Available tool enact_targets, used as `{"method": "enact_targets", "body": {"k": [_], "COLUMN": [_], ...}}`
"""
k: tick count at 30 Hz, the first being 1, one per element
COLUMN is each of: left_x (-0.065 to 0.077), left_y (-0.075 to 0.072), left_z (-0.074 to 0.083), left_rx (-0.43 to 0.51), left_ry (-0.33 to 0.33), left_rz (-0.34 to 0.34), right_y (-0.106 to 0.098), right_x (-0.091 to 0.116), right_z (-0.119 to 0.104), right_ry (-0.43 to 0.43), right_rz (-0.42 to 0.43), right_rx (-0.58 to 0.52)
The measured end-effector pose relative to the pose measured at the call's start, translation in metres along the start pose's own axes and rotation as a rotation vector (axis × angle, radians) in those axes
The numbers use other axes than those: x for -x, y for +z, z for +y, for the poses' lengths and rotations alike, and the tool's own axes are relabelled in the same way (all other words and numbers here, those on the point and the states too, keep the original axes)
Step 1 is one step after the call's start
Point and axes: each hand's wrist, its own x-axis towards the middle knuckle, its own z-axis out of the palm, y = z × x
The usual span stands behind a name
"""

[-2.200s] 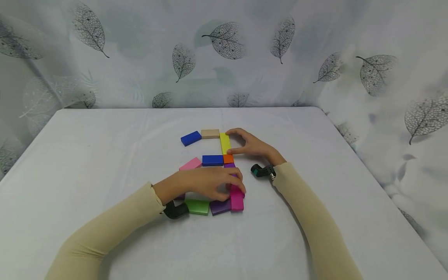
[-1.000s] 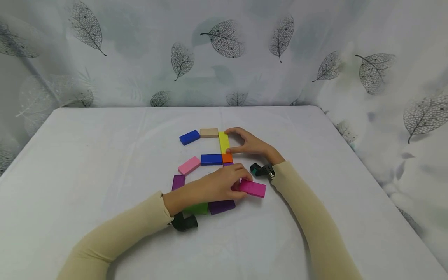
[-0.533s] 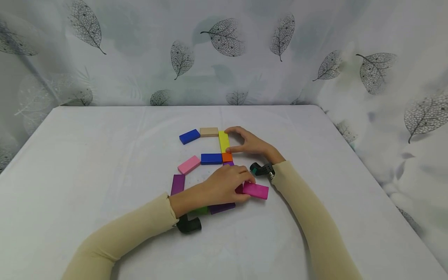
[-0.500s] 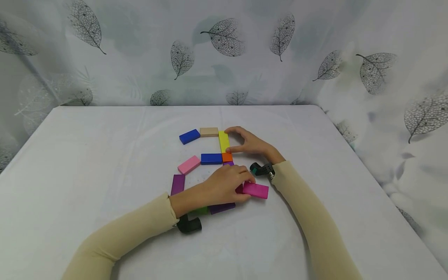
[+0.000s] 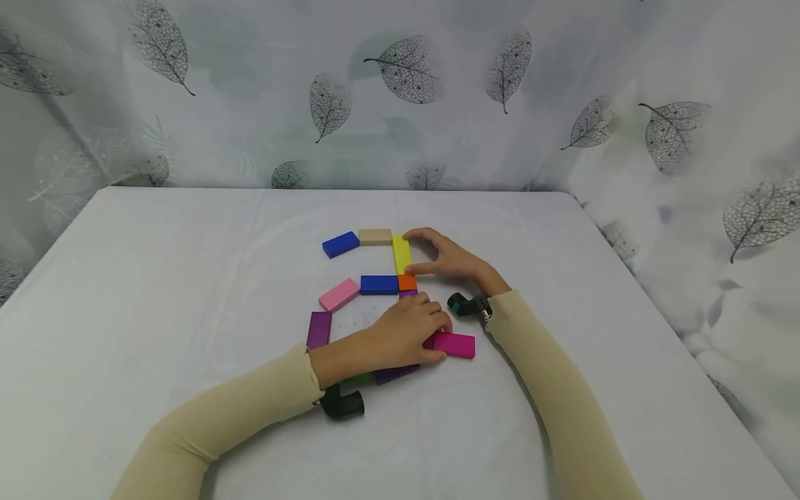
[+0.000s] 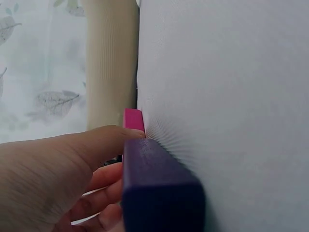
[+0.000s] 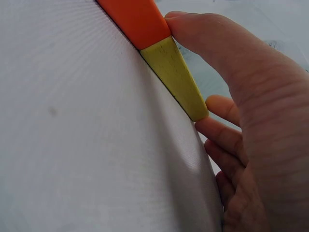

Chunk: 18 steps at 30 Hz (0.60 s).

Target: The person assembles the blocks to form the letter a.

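Observation:
My left hand (image 5: 406, 332) pinches a magenta block (image 5: 456, 345) between thumb and fingers, its length pointing right along the table. In the left wrist view, a dark purple block (image 6: 149, 164) stands in the foreground, with the magenta block (image 6: 133, 119) beyond the thumb. My right hand (image 5: 453, 260) spans a flat yellow block (image 5: 402, 255), thumb at its near end and index finger at its far end. An orange block (image 5: 407, 282) adjoins the yellow one, the thumb tip right at their joint in the right wrist view. A violet block (image 5: 408, 294) is partly hidden behind my left hand.
More blocks form an outline: tan (image 5: 375, 237) and blue (image 5: 341, 244) at the back, a second blue block (image 5: 379, 285) mid-row, pink (image 5: 339, 295) and plum (image 5: 319, 329) on the left. A green block (image 5: 359, 380) is mostly covered by my left forearm.
My left hand has moved right with the magenta block, which has turned from pointing toward me to pointing right. My right hand has stayed at the yellow block.

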Motion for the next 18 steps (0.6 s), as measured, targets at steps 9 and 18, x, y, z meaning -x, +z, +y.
{"method": "enact_targets", "body": {"k": [9, 18], "left_x": [0.002, 0.011], "left_y": [0.001, -0.009], "left_z": [0.000, -0.007], "left_rx": [0.018, 0.023], "left_ry": [-0.015, -0.006], "left_rz": [-0.022, 0.043], "right_y": [0.002, 0.000], "right_x": [0.000, 0.002], "right_z": [-0.003, -0.005], "right_ry": [0.012, 0.018], "right_rz": [-0.004, -0.006], "right_rx": [0.004, -0.007]}}
